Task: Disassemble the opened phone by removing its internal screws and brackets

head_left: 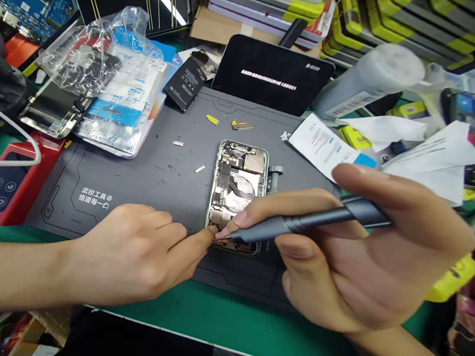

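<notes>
Opened phone (235,200) flat on mat (166,183), long axis running away from person. Left hand (143,253) half curled, fingertips at phone's near-left corner, can't tell if pinching anything. Right hand (363,261) over near-right side, fingers closed round tool (312,220), tip slanting left to same corner, right by left fingertips. Neither hand nearer tbh, both at phone's near end.

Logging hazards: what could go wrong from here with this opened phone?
The slim grey pen-shaped tool could slip into the exposed parts of the opened pale-framed phone, or nick the left hand, right by its tip. The small silver oblong piece, loose on the grey printed mat, might get lost.
</notes>
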`<state>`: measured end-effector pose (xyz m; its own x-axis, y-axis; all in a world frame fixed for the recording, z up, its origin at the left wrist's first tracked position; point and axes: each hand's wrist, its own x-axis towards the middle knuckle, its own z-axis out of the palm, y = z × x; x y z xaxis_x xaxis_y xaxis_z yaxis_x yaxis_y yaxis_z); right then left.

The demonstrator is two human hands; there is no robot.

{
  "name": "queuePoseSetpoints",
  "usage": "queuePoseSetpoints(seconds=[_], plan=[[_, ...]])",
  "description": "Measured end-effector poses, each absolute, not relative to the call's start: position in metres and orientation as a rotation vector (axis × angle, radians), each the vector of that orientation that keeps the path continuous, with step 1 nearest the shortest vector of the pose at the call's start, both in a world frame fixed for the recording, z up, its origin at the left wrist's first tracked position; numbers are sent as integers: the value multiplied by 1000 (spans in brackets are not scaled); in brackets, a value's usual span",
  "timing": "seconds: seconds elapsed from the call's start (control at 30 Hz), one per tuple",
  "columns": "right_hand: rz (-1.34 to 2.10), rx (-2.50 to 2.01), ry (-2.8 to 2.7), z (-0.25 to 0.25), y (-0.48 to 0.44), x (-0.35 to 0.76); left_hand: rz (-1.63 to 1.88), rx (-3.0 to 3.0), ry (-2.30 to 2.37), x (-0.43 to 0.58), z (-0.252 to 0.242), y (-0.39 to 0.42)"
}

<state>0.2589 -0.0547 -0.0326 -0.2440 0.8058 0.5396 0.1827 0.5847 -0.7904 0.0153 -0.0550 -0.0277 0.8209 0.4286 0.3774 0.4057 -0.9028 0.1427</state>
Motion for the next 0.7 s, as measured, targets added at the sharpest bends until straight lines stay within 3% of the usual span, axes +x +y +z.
queuePoseSetpoints(seconds=[0.17, 0.47, 0.7], plan=[[726, -600, -1779, -29, -45, 262, 662, 2853, 709, 12, -32, -53], [591, -687, -1827, 2, -31, 268, 523, 2511, 865, 11, -27, -44], [1015, -796, -1341, -35, -39, 225, 500, 2073, 903, 12, -15, -34]])
